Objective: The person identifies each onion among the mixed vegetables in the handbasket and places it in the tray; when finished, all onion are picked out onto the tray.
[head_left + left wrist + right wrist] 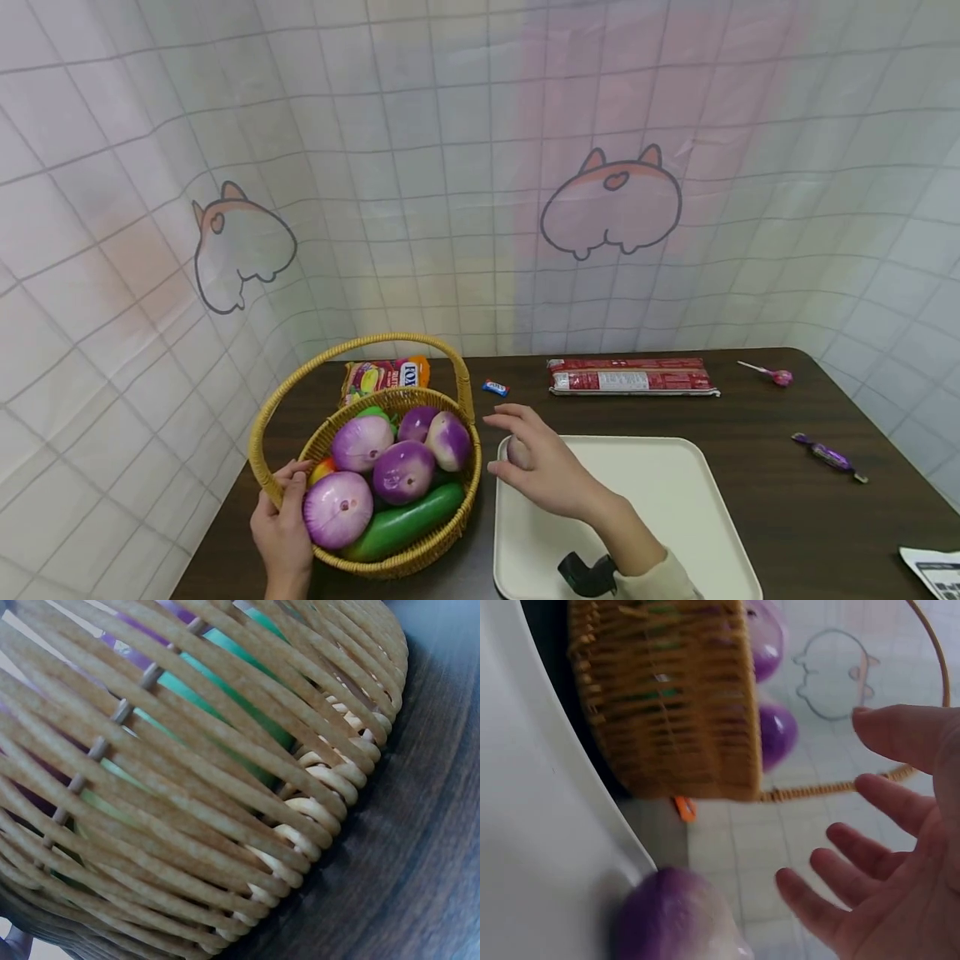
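Note:
A yellow wicker basket (423, 554) stands on the table, holding several round purple eggplants (405, 472), a long green cucumber (408, 523) and other toy-like produce. At its left side my left hand (279, 525) grips the rim where the handle joins. The left wrist view shows the woven wall (172, 765) close up. My right hand (551, 475) hangs over the tray's far left corner, fingers spread and holding nothing. A purple and white eggplant (675, 919) rests on the tray below it, mostly hidden behind the hand in the head view.
A cream tray (675, 517) lies right of the basket. Along the back are a candy bag (386, 375), a small blue-wrapped candy (496, 387), a long red package (633, 377) and a lollipop (780, 377). A purple-wrapped candy (828, 456) and printed paper (937, 571) lie right.

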Motion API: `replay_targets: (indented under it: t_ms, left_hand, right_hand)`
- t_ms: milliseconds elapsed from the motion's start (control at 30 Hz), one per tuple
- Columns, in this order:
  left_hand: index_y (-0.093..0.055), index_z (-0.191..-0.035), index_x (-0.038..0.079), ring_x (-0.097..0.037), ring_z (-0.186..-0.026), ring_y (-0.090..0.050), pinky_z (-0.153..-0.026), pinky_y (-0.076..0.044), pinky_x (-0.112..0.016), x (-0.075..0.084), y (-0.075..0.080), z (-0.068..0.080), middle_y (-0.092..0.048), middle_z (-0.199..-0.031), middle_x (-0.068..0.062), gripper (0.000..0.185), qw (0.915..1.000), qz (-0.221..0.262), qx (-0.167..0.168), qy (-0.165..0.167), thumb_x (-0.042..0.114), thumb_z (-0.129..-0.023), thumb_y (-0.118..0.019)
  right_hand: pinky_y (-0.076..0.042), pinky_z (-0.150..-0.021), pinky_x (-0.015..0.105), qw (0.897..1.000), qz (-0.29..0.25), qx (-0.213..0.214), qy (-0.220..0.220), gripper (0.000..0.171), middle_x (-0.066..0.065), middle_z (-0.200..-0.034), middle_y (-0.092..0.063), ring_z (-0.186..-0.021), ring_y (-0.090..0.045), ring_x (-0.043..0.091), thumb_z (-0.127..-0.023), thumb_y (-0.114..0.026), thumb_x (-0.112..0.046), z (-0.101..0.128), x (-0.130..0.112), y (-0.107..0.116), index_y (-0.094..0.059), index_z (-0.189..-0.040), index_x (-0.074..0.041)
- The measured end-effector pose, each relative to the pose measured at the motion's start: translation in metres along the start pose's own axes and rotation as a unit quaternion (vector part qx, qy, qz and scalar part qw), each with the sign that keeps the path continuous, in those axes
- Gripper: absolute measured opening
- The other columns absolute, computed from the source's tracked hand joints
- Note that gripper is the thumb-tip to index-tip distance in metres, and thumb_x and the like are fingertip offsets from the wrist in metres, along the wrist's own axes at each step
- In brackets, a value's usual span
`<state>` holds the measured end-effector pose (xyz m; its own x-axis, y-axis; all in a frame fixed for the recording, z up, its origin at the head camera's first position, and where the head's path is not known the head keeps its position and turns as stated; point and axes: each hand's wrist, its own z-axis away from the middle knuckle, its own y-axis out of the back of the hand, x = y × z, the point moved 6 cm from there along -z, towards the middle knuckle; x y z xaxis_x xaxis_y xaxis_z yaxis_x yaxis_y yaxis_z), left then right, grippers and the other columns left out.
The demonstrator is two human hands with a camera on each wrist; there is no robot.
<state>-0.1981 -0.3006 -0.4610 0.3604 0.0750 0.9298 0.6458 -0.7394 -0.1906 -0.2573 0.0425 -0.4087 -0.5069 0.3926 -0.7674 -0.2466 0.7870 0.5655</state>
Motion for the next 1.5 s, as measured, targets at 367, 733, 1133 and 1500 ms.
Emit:
replay_targets:
  t_ms: [367,733,1133,1500]
  left_hand:
    - [-0.050,-0.082,-0.014,-0.025,-0.111,-0.055,-0.094,-0.042,-0.017,0.006,-0.003,-0.001,-0.071,-0.097,-0.008,0.025,0.9997,0.018,-0.007,-0.017,0.004,-0.096,-0.059]
    - [-0.053,-0.086,-0.017,-0.026,-0.112,-0.055,-0.093,-0.042,-0.017,0.004,-0.002,-0.003,-0.071,-0.099,-0.008,0.024,0.9996,0.020,-0.010,-0.018,0.004,-0.096,-0.059]
    - [-0.052,-0.082,-0.015,-0.026,-0.110,-0.056,-0.094,-0.042,-0.016,0.004,-0.006,-0.002,-0.071,-0.096,-0.005,0.023,0.9993,0.030,-0.013,-0.018,0.003,-0.096,-0.059]
    - [-0.050,-0.083,-0.018,-0.026,-0.110,-0.056,-0.094,-0.042,-0.016,0.002,-0.003,0.001,-0.071,-0.096,-0.005,0.027,0.9996,0.024,-0.009,-0.015,0.004,-0.096,-0.058]
  right_hand:
    - [-0.042,-0.105,0.047,0.998,-0.045,0.003,0.053,0.037,0.003,-0.137,-0.052,-0.130,-0.046,0.017,-0.091,-0.069,-0.014,-0.001,-0.023,-0.030,-0.061,-0.128,-0.013]
    - [-0.042,-0.106,0.040,0.994,-0.056,0.024,0.086,0.035,0.000,-0.131,-0.056,-0.125,-0.050,0.013,-0.089,-0.068,-0.011,-0.002,-0.031,-0.060,-0.063,-0.123,-0.016]
    - [-0.050,-0.097,0.034,0.992,-0.119,0.018,0.050,0.045,-0.005,-0.130,-0.053,-0.114,-0.056,0.019,-0.088,-0.069,-0.007,-0.014,-0.036,-0.077,-0.056,-0.131,-0.012]
    - [-0.046,-0.101,0.038,0.999,-0.016,-0.021,0.039,0.062,-0.003,-0.140,-0.049,-0.124,-0.051,0.014,-0.084,-0.075,-0.024,-0.025,-0.051,-0.092,-0.047,-0.140,-0.017]
